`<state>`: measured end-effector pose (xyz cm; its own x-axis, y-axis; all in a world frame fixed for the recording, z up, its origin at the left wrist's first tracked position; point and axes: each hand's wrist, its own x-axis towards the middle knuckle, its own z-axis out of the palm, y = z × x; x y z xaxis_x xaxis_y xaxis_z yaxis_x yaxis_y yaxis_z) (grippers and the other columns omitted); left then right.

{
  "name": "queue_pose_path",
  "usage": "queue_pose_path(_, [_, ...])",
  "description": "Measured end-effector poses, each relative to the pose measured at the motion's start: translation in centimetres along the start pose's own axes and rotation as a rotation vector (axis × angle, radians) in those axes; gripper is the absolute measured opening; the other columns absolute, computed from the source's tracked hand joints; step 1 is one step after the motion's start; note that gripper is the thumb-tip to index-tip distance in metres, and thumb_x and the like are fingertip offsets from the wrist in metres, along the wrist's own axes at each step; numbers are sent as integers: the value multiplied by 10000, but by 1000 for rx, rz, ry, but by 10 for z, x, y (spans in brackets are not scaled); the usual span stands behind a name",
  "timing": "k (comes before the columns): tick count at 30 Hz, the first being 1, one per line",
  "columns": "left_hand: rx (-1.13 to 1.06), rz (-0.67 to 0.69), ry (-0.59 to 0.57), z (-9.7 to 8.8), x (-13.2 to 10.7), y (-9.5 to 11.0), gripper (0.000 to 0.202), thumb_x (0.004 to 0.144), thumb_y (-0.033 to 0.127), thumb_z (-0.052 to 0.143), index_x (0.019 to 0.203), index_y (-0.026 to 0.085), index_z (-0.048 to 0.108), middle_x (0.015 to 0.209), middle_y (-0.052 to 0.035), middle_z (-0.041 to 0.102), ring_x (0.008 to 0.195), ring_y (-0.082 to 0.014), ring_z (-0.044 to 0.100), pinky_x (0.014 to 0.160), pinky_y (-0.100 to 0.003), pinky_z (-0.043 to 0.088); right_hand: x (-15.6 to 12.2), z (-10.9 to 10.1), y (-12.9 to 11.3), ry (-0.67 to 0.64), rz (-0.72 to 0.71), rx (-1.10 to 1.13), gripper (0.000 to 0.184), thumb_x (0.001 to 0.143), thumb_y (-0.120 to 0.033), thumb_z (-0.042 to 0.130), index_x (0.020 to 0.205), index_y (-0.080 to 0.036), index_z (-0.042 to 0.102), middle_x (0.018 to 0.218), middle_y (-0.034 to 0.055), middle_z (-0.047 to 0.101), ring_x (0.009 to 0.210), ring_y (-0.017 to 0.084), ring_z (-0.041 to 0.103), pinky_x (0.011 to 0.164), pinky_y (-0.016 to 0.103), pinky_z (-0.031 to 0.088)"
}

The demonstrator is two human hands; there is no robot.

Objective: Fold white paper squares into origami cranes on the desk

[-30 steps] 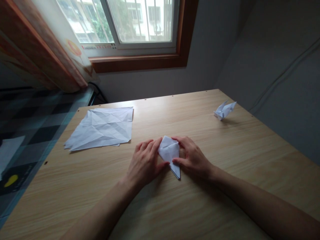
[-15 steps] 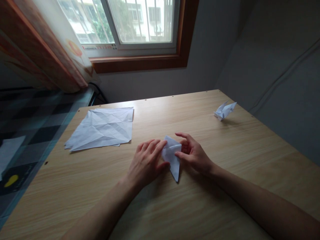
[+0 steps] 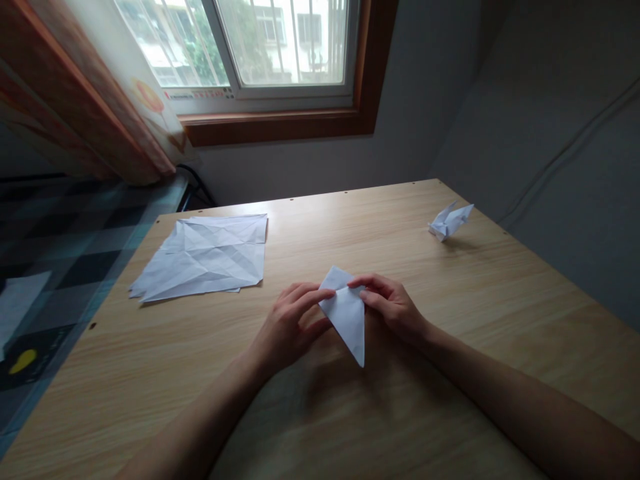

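Note:
A small folded white paper, kite-shaped with its point toward me, is held just above the wooden table. My left hand pinches its left edge with thumb and fingers. My right hand pinches its right upper corner. Both hands are closed on the paper.
A stack of creased white sheets lies at the table's far left. A finished folded paper figure stands near the far right edge. A window, curtain and a checkered surface lie beyond the table on the left.
The folded paper was pressed flat under both hands; now it is lifted and turned, with its flat face toward me and both hands pinching its sides.

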<state>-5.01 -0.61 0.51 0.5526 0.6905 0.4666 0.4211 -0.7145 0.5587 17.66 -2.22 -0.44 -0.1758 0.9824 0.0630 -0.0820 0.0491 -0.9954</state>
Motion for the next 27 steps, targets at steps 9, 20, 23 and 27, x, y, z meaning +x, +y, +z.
queue_pose_path(9, [-507,-253,37,-2,2,4,199,857,325,647,961,164,700,965,-103,716,866,-208,670,738,-309,531,-1,0,2,-49,40,110,190,738,-226,641,915,-202,705,823,8,713,722,146,614,651,255,451])
queue_pose_path(20, [-646,-519,215,14,-1,-2,180,743,264,740,827,161,619,671,6,641,591,-99,569,524,-193,431,2,6,9,32,24,108,354,709,-302,789,1017,-199,645,663,-34,636,623,121,606,611,246,489])
queue_pose_path(23, [-737,-547,169,12,0,0,270,760,272,729,974,167,602,683,5,657,560,-98,567,491,-192,410,2,6,6,-19,31,119,349,709,-289,787,1020,-192,660,729,-9,674,674,134,636,658,263,511])
queue_pose_path(27, [-754,-513,136,9,1,1,453,746,253,751,1156,166,579,754,-20,694,642,-131,619,561,-227,469,3,3,3,-34,-17,20,267,740,-309,763,966,-180,703,824,29,707,722,157,656,676,281,525])
